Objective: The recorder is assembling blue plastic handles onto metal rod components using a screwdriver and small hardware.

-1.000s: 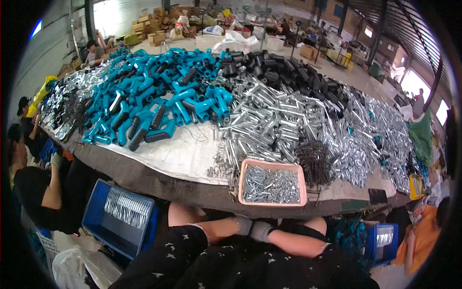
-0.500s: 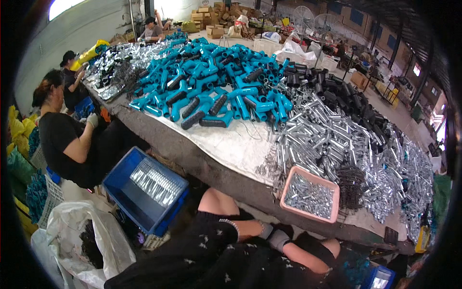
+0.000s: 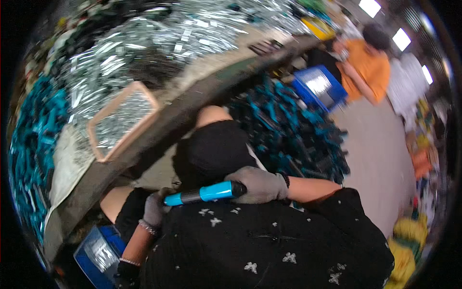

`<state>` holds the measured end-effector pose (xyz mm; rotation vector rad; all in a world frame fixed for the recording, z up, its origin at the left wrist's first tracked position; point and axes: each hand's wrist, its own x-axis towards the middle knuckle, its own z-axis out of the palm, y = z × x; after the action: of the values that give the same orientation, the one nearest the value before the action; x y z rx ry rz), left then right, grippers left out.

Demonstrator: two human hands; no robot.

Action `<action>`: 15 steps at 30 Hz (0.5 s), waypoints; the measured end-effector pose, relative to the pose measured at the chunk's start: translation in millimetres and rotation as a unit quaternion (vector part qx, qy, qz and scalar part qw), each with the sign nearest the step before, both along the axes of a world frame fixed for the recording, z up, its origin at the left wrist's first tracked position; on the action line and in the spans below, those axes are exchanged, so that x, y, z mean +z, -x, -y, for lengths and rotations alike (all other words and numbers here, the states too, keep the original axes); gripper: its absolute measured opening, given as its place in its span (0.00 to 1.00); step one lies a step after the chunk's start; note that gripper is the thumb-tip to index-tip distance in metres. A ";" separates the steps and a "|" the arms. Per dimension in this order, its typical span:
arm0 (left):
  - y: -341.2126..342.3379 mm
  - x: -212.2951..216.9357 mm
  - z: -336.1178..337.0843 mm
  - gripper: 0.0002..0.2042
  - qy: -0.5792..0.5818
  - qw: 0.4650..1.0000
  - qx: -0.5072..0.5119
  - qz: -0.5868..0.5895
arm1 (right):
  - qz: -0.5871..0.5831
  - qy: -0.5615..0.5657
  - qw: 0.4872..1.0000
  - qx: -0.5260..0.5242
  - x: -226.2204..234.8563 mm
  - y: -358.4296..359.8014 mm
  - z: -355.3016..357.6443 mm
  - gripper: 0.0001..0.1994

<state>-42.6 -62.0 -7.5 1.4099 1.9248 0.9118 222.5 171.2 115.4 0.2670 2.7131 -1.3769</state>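
A teal and black tube-shaped handle lies across my lap, nearly level, between my two hands. My left hand, in a grey glove, is closed on its left end. Its black right end sits in my right hand, also gloved in grey, with the fingers curled round it. Beyond my right hand is a big heap of teal and black handles on the floor. Below my left forearm stands a blue bin holding shiny metal parts.
On the long bench are a pink tray of small metal parts, a pile of shiny metal tubes, dark springs and teal parts. A co-worker in orange sits at the right behind another blue bin.
The view has swung to the right, bringing the floor heap and the orange-clad co-worker into sight. My hands, earlier close together low over my lap, now hold the handle between them.
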 end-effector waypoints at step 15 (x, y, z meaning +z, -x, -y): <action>-53.0 82.1 -20.7 0.26 0.030 0.998 -0.022 -0.051 | 0.083 -0.462 0.688 -0.553 137.6 -265.8 -104.7 0.22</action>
<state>10.4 -41.3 74.5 1.4836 1.9719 0.7697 488.3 275.9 252.9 2.1773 2.7440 0.2964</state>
